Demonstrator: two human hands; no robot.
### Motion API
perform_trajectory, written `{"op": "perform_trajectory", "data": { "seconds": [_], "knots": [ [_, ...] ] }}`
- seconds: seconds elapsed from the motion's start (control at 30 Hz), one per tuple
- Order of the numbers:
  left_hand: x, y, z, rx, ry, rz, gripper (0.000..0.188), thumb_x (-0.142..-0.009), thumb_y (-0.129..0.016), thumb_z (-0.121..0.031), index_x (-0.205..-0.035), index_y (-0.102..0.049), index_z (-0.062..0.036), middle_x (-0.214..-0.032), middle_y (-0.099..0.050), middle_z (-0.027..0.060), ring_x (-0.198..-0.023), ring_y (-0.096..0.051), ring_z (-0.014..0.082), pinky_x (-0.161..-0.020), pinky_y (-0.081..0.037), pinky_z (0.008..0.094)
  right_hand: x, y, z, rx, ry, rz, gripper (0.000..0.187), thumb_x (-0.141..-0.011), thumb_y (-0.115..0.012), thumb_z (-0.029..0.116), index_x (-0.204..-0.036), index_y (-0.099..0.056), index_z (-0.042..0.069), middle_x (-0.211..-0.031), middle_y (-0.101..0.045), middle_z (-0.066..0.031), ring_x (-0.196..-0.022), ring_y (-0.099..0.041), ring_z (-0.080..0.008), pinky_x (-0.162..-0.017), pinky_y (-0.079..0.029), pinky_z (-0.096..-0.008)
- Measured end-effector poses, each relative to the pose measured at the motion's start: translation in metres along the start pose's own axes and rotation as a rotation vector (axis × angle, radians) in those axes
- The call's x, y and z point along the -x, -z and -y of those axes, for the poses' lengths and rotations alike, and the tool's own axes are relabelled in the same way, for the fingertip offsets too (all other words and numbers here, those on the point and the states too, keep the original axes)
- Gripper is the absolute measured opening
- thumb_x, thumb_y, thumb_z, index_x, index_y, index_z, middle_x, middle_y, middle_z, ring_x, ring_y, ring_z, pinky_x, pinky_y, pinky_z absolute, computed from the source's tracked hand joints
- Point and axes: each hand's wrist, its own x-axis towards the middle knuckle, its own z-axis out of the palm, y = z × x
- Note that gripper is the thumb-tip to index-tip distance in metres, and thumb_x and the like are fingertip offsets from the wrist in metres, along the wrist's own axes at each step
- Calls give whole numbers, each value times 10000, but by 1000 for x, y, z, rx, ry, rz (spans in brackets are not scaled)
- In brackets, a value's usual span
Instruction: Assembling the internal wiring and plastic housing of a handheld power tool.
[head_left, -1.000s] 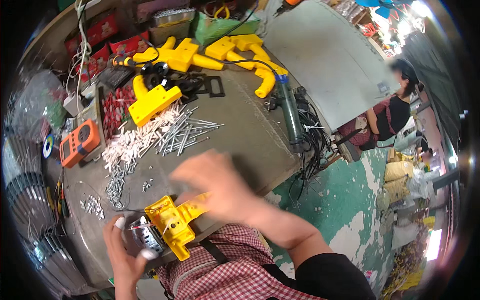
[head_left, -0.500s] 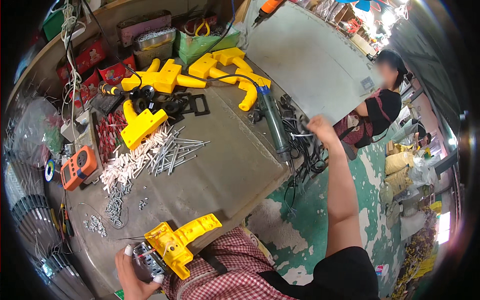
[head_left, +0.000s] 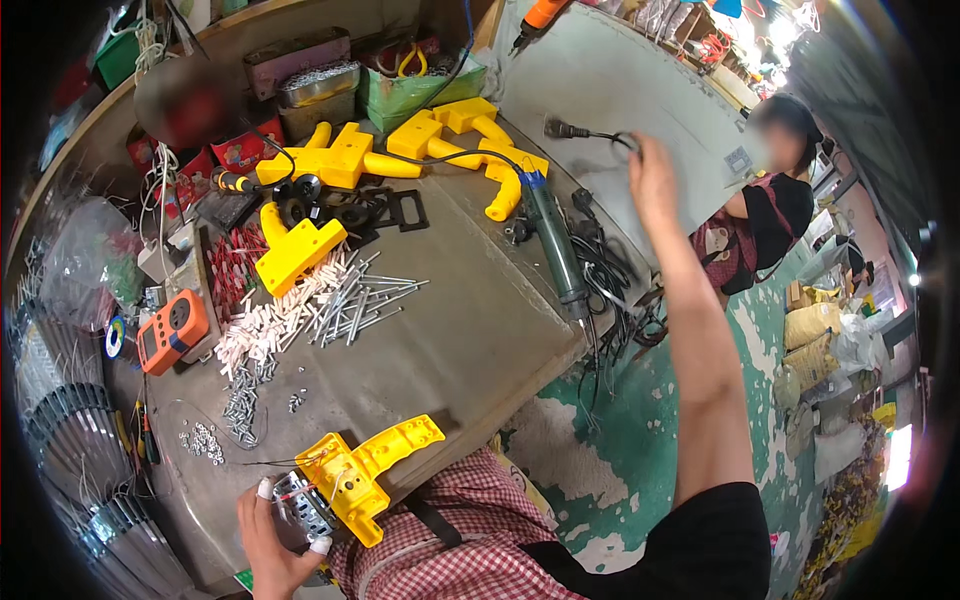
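Note:
My left hand (head_left: 272, 548), thumb and a finger wrapped in white at the tips, grips a silver perforated metal part (head_left: 306, 508) at the near table edge. That part sits against an open yellow plastic housing half (head_left: 352, 484), its hollow side up, with thin wires at its left end. At arm's length to the right, my right hand (head_left: 652, 182) is closed on a black power cord (head_left: 608, 135). The cord's plug (head_left: 566, 128) hangs out to the left of the fingers, in front of a pale board. More black cords (head_left: 612, 278) lie bundled below, beside the table's right edge.
A green-handled soldering iron (head_left: 555, 245) lies along the right table edge. Yellow housings (head_left: 345, 155), pale tubes (head_left: 262, 322), metal rods (head_left: 362, 300) and screws (head_left: 240, 402) cover the table's left and back. An orange meter (head_left: 172, 330) stands left. Another person (head_left: 765, 215) sits far right.
My right hand has risen from the cord bundle, drawing one cord with its plug up before the pale board. My left hand still holds the metal part; the view has shifted slightly.

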Motion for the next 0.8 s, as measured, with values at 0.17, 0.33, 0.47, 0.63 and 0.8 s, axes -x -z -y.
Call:
{"op": "perform_trajectory", "data": {
  "seconds": [0.17,0.33,0.47,0.63,0.8],
  "knots": [
    [0,9,-2,44,4,37,924,-638,-754,-345,-1374,-316,2,-1256,-445,199,-1164,-442,370,-1017,-334,449,-70,62,10,186,68,242,425,-823,-565,66,-1243,-507,85,-1011,-606,-135,-848,-600,-339,-748,-493,-415],
    [2,20,-33,387,-44,-486,745,-776,-658,-380,-1344,-368,5,-1265,-440,179,-1175,-445,289,-1013,-346,432,-77,146,124,-974,-352,671,508,-872,-578,110,-1329,-405,-29,-1000,-560,-125,-693,-576,-103,-449,-399,-180],
    [-81,22,-133,491,-410,64,853,-730,-764,-291,-1382,-313,22,-1378,-337,276,-1212,-429,403,-984,-381,445,-42,169,216,-1518,-363,678,503,-935,-510,137,-1363,-326,-53,-1073,-575,-188,-586,-497,-62,-403,-334,-139],
    [-84,-24,-175,1363,-62,699,751,-905,-576,-151,-1463,-96,-6,-1186,-525,180,-1096,-531,246,-938,-404,317,-39,162,255,-1919,-438,394,447,-960,-436,74,-1379,-324,-36,-1138,-544,-190,-623,-349,-51,-409,-255,-138],
    [-78,19,-133,867,0,747,471,-951,-450,-96,-1403,-344,-20,-1021,-589,78,-963,-588,190,-891,-440,270,-11,85,189,-1833,-608,323,481,-946,-466,65,-1387,-304,-38,-1165,-522,-181,-678,-387,-71,-449,-299,-135]
  ]
}}
